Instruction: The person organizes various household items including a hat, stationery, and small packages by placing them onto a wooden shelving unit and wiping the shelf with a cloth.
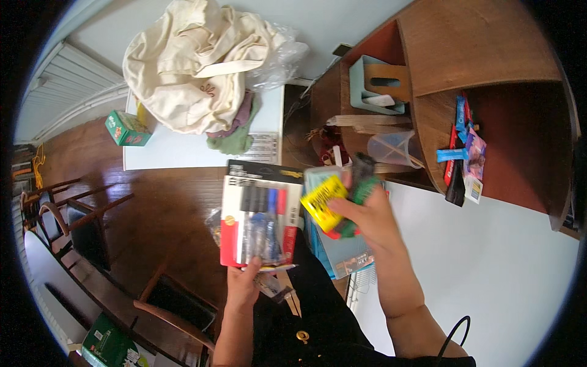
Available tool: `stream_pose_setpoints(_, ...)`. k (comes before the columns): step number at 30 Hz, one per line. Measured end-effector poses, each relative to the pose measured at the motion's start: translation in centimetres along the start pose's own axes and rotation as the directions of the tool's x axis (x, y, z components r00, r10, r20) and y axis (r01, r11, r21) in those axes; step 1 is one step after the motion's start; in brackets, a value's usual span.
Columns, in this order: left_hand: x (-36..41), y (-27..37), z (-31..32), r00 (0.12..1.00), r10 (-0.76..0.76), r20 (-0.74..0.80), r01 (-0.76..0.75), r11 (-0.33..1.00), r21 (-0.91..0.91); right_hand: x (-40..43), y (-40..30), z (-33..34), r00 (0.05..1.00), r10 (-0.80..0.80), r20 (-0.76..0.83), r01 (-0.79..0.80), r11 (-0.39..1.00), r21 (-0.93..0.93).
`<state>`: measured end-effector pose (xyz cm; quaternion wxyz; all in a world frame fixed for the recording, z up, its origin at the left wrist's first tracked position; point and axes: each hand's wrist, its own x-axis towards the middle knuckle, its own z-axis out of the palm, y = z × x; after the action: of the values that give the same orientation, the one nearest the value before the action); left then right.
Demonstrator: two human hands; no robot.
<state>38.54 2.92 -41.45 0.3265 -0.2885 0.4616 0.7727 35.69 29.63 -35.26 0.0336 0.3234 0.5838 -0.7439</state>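
Between the thumb and fingers of my left hand (244, 285), a carded pack of whiteboard markers (263, 220) stands upright, with black, blue and red caps showing. A small clear plastic packet (274, 286) sticks out below it by the same hand; its contents cannot be told. My right hand (372, 215) grips a bright yellow packet (324, 202) bearing writing, together with a blurred green and black item (365, 181). Just behind that hand, blue-grey folders or booklets (346, 252) show partly, and what supports them is hidden.
A cream canvas bag (197, 69) and green cloth (231, 142) lie on a white surface (183, 156), beside a green box (127, 129). At right, a brown wooden shelf unit (477, 46) holds a blue-grey bin (360, 89) and small wrapped snacks (475, 153). Chairs (176, 298) stand lower left.
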Motion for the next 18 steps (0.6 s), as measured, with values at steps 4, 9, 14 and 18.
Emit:
stream_pose_setpoints(4, 1.8, 2.6, -2.2, 0.992, 0.1, -0.076, -0.105, 0.993, -0.06, 7.7, 5.2, 4.4, 0.984, 0.013, -0.178, -0.015, 1.0, -0.007)
stream_pose_setpoints(9, 3.3, 4.7, -4.2, 0.972, 0.132, -0.193, -0.158, 0.98, -0.124, 15.6, 9.6, 8.8, 0.943, -0.197, -0.268, 0.156, 0.974, -0.165)
stream_pose_setpoints(14, 5.3, 6.8, -6.1, 0.951, 0.149, -0.27, -0.203, 0.962, -0.183, 17.6, 11.6, 10.1, 0.878, -0.3, -0.374, 0.036, 0.819, -0.572)
stream_pose_setpoints(18, 5.5, 7.6, -7.3, 0.955, 0.139, -0.26, -0.19, 0.965, -0.179, 16.7, 9.2, 9.0, 0.91, -0.148, -0.387, 0.032, 0.956, -0.29)
